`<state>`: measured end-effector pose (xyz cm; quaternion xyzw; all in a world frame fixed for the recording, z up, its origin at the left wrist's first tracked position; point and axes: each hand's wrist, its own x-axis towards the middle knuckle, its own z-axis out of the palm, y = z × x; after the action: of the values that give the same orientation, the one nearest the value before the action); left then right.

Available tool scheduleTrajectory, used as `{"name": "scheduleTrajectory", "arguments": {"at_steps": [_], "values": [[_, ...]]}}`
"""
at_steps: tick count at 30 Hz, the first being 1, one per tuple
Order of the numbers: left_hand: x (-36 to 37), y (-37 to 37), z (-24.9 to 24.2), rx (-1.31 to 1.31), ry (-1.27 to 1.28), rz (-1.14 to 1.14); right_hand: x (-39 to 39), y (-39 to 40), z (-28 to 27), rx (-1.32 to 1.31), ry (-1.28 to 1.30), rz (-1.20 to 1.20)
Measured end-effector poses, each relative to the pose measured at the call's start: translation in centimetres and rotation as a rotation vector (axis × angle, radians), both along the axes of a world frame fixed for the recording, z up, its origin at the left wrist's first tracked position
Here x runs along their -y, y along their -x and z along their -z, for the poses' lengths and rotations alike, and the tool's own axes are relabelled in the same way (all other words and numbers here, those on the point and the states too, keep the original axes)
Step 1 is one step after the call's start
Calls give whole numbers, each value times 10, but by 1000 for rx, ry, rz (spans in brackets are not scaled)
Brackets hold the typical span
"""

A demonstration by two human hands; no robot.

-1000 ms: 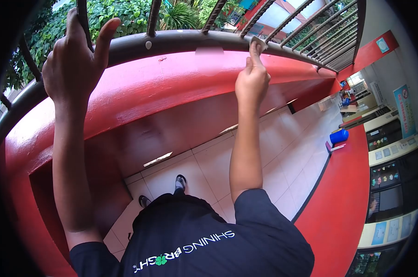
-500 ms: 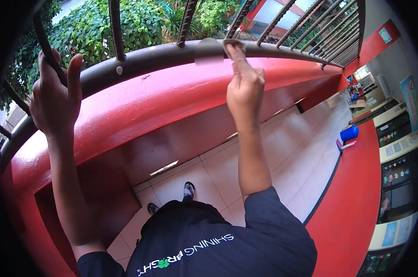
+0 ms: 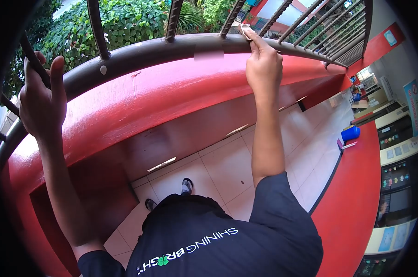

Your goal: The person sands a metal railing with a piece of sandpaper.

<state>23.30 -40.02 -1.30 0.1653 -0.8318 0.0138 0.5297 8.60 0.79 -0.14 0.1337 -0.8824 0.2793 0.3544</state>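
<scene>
A dark metal railing tops the red wall, with ridged upright bars rising from its thick curved bottom rail [image 3: 139, 54]. My left hand [image 3: 42, 101] is wrapped around a slanting upright bar [image 3: 35, 61] at the far left, its thumb pointing up. At the upper middle, my right hand [image 3: 264, 67] presses a small thin folded sheet [image 3: 246, 31], pale and brownish like sandpaper, against the rail with outstretched fingers. The fingertips partly cover the sheet. A pale round spot [image 3: 103, 70] marks the rail between my hands.
Below the rail runs a glossy red wall ledge [image 3: 172, 87]. Pale floor tiles [image 3: 218, 173] lie around my feet. To the right, a blue container [image 3: 351, 133] stands on a red surface [image 3: 352, 184]. Leafy plants [image 3: 126, 23] grow beyond the bars.
My right hand has moved right along the rail with the sheet. My left hand keeps its hold on the bar, while the view has shifted slightly.
</scene>
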Motion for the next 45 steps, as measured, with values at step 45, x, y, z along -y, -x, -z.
{"name": "scheduleTrajectory", "arguments": {"at_steps": [45], "values": [[-27, -7, -19, 82, -44, 71, 113, -78, 49, -227, 89, -94]]}}
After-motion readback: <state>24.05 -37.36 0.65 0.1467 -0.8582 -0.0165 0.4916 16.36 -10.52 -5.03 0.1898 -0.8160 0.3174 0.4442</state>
